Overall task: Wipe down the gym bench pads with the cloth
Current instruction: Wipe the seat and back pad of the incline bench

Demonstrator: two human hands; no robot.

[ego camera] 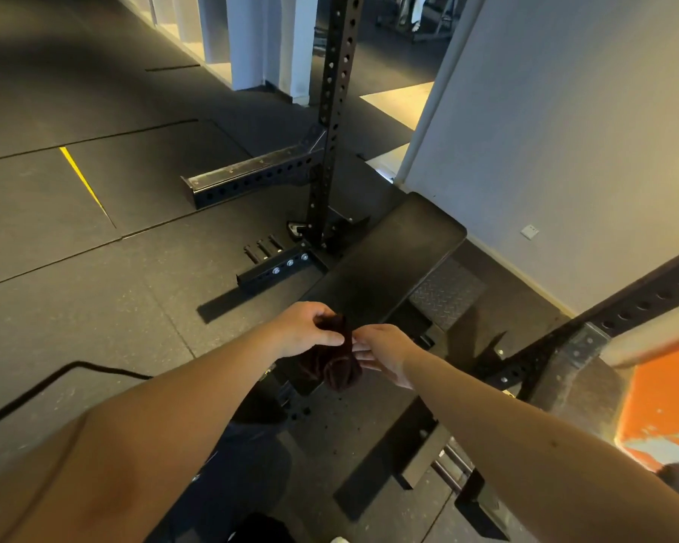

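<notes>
Down at the bottom, two bare forearms are seen stretched forward over dark trousers. Just ahead, the left hand (310,327) is curled over the top of a dark brown cloth (340,370), which is gripped firmly and left hanging in a bunch. The right hand (385,352) is brought in beside it, thumb tip to thumb tip, with its fingers laid fairly straight against the cloth's side; no closed grip is shown there. So the hands are together, and the cloth is held in the air between them, over the near end of the black bench pad (389,264), whose padded surface is not touched by it. To the left, a black cable (55,382) is laid across the rubber floor (75,237). To the right of the pad, a diamond-plate step (447,295) is tucked low, and an orange panel (663,405) is caught at the right edge. Further on, a perforated rack upright (336,111) is planted beside the pad's far left corner, with a safety arm (251,178) projecting to the left. A yellow line (81,178) is marked on the mats, and a wall socket (529,231) is set low in the white wall (565,131).
</notes>
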